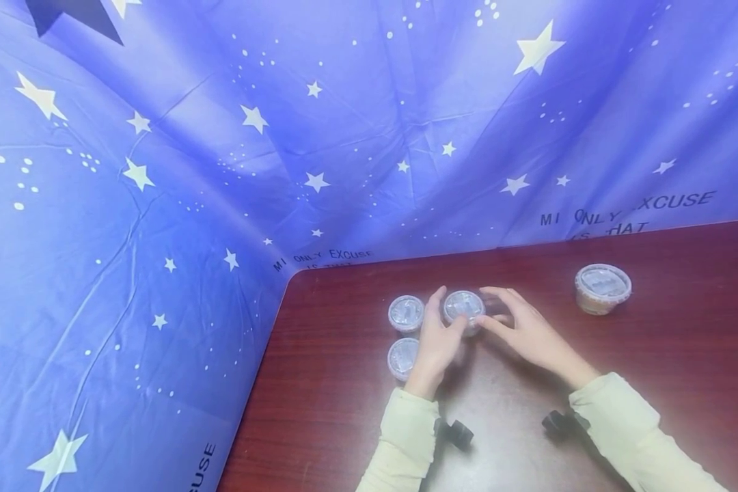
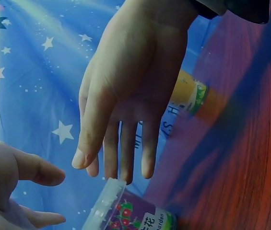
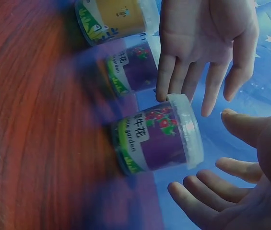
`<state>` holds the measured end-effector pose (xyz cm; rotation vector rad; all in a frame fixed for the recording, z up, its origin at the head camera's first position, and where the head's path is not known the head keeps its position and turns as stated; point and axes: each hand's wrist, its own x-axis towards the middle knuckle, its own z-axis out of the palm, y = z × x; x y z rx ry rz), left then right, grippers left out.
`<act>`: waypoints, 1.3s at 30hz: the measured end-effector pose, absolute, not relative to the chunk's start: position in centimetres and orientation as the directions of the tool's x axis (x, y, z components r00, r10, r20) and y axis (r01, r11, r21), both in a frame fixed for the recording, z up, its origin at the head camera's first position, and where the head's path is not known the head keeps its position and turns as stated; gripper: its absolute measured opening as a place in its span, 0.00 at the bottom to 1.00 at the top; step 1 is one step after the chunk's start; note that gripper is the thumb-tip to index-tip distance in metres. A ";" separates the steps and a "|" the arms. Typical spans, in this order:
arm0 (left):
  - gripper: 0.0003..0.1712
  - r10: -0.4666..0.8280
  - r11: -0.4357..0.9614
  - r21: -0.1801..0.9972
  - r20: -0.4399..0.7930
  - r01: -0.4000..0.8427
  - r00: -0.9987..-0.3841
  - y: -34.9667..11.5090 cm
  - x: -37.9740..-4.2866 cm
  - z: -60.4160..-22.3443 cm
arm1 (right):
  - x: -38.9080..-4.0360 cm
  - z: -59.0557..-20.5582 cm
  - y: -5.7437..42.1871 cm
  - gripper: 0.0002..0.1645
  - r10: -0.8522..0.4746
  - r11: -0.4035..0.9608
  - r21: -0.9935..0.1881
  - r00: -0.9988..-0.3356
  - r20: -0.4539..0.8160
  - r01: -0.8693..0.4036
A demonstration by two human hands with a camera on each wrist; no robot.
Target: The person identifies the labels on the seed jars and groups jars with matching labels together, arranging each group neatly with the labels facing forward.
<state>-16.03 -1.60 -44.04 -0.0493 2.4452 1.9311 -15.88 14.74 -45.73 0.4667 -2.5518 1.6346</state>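
A small plastic cup with a clear lid (image 1: pixel 464 305) stands on the table between the two hands. The right wrist view shows it purple (image 3: pixel 161 139), labelled with red flowers and grass. My left hand (image 1: pixel 438 338) is at its left side, fingers straight, with fingertips at the lid; whether they touch cannot be told. In the left wrist view that left hand (image 2: pixel 130 81) hangs above the purple cup (image 2: pixel 140 213). On the cup's other side is my right hand (image 1: pixel 525 330), its fingers loosely bent and spread. The right wrist view shows a gap between this right hand (image 3: pixel 241 177) and the cup.
Two lidded cups stand left of the left hand, a back one (image 1: pixel 405 313) and a front one (image 1: pixel 401 359) partly behind the wrist. Another lidded cup (image 1: pixel 603 288) stands far right on the brown table (image 1: pixel 682 383). A blue star-patterned cloth (image 1: pixel 357 137) hangs along the back and left edges.
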 end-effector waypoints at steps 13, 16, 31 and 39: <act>0.36 0.002 0.325 0.941 0.097 0.092 -0.995 -1.8 -14.7 -42.4 | -14.9 -45.0 15.1 0.30 -0.183 0.399 -0.845 -0.933 0.309 -0.358; 0.33 0.005 0.311 0.941 0.139 0.133 -0.990 -1.8 -14.3 -42.0 | -14.4 -44.8 15.4 0.29 -0.174 0.390 -0.839 -0.925 0.338 -0.380; 0.26 0.112 0.151 0.954 0.245 0.260 -0.963 -0.3 -12.9 -42.3 | -12.3 -44.3 17.6 0.26 -0.125 0.396 -0.818 -0.907 0.402 -0.417; 0.25 0.157 0.187 0.949 0.226 0.253 -0.962 0.5 -12.5 -43.3 | -11.7 -45.0 18.7 0.25 -0.103 0.428 -0.807 -0.909 0.403 -0.406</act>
